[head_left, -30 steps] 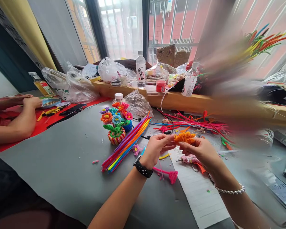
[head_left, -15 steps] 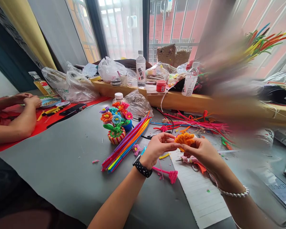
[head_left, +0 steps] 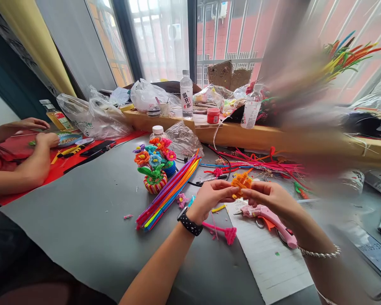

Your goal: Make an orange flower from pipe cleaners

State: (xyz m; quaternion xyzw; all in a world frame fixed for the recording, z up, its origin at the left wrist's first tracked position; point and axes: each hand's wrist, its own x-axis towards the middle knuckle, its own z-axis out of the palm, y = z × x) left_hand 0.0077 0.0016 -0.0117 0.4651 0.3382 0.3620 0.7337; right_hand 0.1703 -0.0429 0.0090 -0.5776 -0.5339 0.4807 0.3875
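An orange pipe-cleaner flower (head_left: pixel 241 183) is held up over the grey table between my two hands. My left hand (head_left: pixel 212 196), with a black dotted watch band at its wrist, pinches its left side. The fingers of my right hand (head_left: pixel 266 195) close on its right side. Below my right hand, a pink glue gun (head_left: pixel 273 217) lies on a lined paper sheet (head_left: pixel 273 271) with orange-handled scissors (head_left: pixel 268 223) beside it. Left of my hands lies a bundle of colourful pipe cleaners (head_left: pixel 168 192), next to small pots of pipe-cleaner flowers (head_left: pixel 155 163).
Loose red and pink pipe cleaners (head_left: pixel 257 161) lie behind my hands. A wooden ledge (head_left: pixel 222 136) carries water bottles (head_left: pixel 187 95), a red jar (head_left: pixel 213 115) and plastic bags. At far left, another person's hands (head_left: pixel 46 137) work over a red cloth. The right side is blurred.
The orange flower has turned and shifted slightly left between my fingers. My right hand has changed its hold, uncovering more of the glue gun. The other person's hands have moved apart.
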